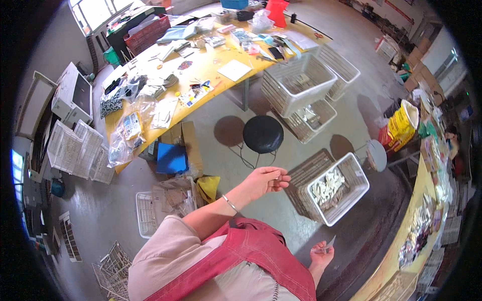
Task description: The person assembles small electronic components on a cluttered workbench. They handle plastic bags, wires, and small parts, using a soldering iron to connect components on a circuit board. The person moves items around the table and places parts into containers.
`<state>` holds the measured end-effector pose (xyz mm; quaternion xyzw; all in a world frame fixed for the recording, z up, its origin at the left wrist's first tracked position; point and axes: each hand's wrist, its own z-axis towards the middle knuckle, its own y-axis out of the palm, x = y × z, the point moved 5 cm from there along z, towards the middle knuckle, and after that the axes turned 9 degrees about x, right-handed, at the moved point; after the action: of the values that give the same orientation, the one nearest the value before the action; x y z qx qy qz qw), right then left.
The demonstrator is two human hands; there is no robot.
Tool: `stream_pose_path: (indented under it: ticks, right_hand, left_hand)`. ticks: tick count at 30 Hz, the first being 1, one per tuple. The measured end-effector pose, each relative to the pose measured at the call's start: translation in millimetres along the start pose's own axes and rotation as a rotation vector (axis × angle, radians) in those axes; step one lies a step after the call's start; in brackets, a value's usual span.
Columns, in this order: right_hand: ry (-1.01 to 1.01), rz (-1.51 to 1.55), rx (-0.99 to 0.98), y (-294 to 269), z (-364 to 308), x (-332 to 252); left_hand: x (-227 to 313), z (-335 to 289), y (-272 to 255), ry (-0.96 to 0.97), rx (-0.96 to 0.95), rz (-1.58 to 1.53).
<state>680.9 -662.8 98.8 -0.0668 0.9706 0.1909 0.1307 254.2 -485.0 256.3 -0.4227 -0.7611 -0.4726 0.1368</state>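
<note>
Translucent strip (pixel 331 242), lower right: your right hand (pixel 321 255) pinches it, probably for control; central left hand (pixel 268 181) half-curls fingers, contents unclear.

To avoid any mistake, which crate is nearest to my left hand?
The crate with small white pieces, right of your left hand; the stacked crates stand farther, near the table.

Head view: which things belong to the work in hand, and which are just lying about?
Likely in the work:
right hand, holding a thin, see-through piece
left hand, contents unclear
white basket near it, with pale pieces

Apparently just lying about:
black stool
yellow-and-red sack
stacked white crates
</note>
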Motion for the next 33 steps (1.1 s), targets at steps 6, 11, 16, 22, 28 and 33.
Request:
stream_pose_path:
  ticks: [6,11,16,22,28,33]
  right_hand:
    - [0.051,-0.141,-0.075,136,45,41]
    - [0.171,-0.162,-0.211,256,107,85]
    - [0.301,-0.302,-0.26,392,130,159]
    - [0.308,-0.477,-0.289,526,148,242]
    - [0.239,-0.486,-0.261,579,175,327]
    - [0.253,-0.558,-0.213,614,163,405]
  left_hand:
    - [54,43,-76,0.126,0.272,0.087]
    - [115,76,-141,0.327,0.482,0.208]
    - [181,91,-202,0.476,0.663,0.0]
    - [238,104,-254,0.441,0.855,0.019]
    - [318,151,-321,0.428,0.819,0.018]
    - [385,187,-358,0.406,0.783,0.107]
